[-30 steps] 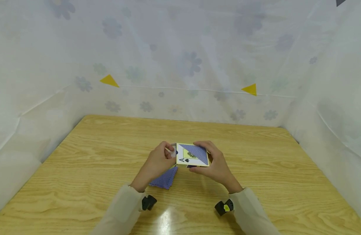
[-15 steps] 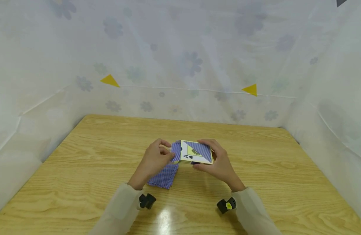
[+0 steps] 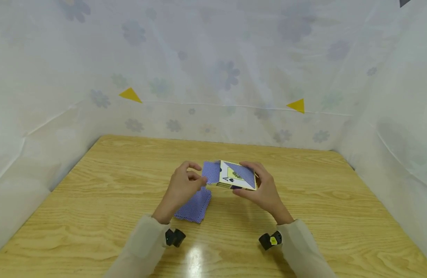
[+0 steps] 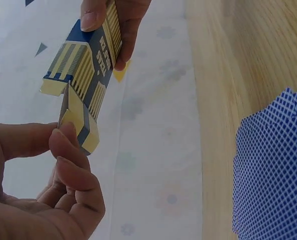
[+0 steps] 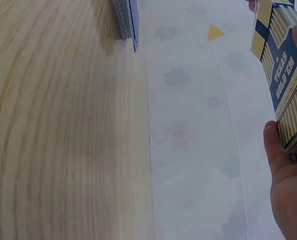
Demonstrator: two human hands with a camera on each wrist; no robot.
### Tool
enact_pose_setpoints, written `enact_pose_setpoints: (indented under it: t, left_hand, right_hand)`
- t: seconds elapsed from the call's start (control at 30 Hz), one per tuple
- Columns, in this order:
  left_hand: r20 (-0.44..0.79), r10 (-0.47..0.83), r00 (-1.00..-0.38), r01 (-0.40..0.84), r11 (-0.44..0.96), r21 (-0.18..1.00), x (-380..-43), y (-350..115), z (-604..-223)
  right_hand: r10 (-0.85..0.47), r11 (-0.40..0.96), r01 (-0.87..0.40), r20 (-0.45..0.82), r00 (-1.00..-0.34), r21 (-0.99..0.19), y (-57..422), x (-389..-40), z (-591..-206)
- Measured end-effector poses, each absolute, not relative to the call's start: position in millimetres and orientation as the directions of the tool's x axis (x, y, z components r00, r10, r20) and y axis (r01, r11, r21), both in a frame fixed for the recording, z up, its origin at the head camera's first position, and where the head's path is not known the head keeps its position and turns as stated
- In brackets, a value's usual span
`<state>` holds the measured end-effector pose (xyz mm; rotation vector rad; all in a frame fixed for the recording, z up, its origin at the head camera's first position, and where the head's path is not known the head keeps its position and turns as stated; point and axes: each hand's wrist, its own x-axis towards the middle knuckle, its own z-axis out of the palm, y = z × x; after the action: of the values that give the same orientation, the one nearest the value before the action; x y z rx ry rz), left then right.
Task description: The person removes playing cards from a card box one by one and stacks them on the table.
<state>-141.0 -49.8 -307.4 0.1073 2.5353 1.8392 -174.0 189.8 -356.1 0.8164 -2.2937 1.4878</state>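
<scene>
My right hand grips a playing card box by its right end, fingers on the far side and thumb on the near side. The ace of spades design faces up, and "Texas Hold'em" is printed on a striped side panel. At the box's left end my left hand pinches the tip of an opened end flap between thumb and fingers. In the head view a blue-patterned surface shows there. Below the left hand, a stack of blue-backed cards lies face down on the table.
The wooden table fills the lower view. White flower-printed sheeting encloses it at the back and sides, with two yellow triangles on the back sheet. Black wrist cameras sit at both sleeves.
The box has moved to the right and slightly away with my right hand. A blue-patterned surface now shows between my left fingers and the box, and more of the card stack is visible.
</scene>
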Motion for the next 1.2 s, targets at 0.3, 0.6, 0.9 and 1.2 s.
enact_pose_setpoints:
  t: [0.3,0.6,0.9,1.2]
  left_hand:
    - [0.060,-0.004,-0.998,0.057,0.287,0.956,-147,-64,-307]
    - [0.084,-0.063,-0.995,0.062,0.289,0.955,-153,-72,-308]
    - [0.091,-0.138,-0.986,0.044,0.313,0.949,-155,-80,-308]
    - [0.090,-0.164,-0.982,0.035,0.311,0.950,-158,-81,-310]
  right_hand:
    - [-0.279,0.309,-0.589,0.521,-0.807,-0.747,194,-175,-354]
    - [-0.274,0.277,-0.596,0.533,-0.801,-0.754,197,-177,-352]
    - [-0.260,0.286,-0.596,0.537,-0.802,-0.751,196,-177,-351]
    - [-0.274,0.257,-0.608,0.546,-0.791,-0.751,199,-178,-353]
